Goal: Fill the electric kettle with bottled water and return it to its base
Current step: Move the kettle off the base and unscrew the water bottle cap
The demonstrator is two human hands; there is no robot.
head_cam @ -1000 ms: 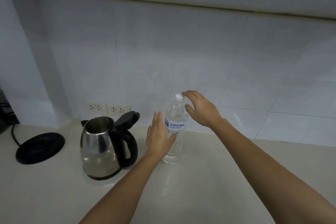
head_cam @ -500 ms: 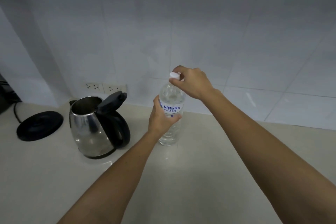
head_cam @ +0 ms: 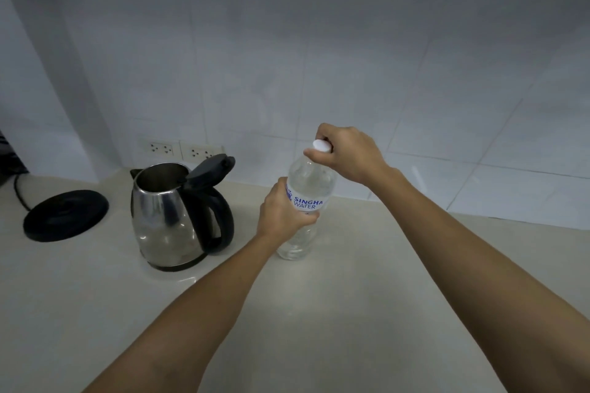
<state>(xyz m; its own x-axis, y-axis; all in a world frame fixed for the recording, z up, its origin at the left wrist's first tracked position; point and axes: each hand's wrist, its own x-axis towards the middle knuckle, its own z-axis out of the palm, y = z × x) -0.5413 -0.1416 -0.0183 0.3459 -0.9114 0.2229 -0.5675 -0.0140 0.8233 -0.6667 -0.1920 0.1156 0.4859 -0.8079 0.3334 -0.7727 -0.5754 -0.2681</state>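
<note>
A clear plastic water bottle (head_cam: 311, 180) with a white and blue label stands upright on the counter. My left hand (head_cam: 281, 210) is wrapped around its middle. My right hand (head_cam: 346, 151) pinches its white cap (head_cam: 321, 146) from above. To the left stands the steel electric kettle (head_cam: 166, 217) with a black handle; its black lid (head_cam: 209, 169) is tipped open. The kettle's round black base (head_cam: 65, 214) lies apart from it, farther left, with nothing on it.
The beige counter (head_cam: 319, 313) runs to a white tiled wall. Two wall sockets (head_cam: 182, 150) sit behind the kettle. A black cord (head_cam: 19, 191) runs from the base to the left edge, where a dark object is partly visible.
My left hand has closed around the bottle's middle and my right hand has come down onto the cap. The bottle, kettle and base have stayed in place; the camera has shifted.
</note>
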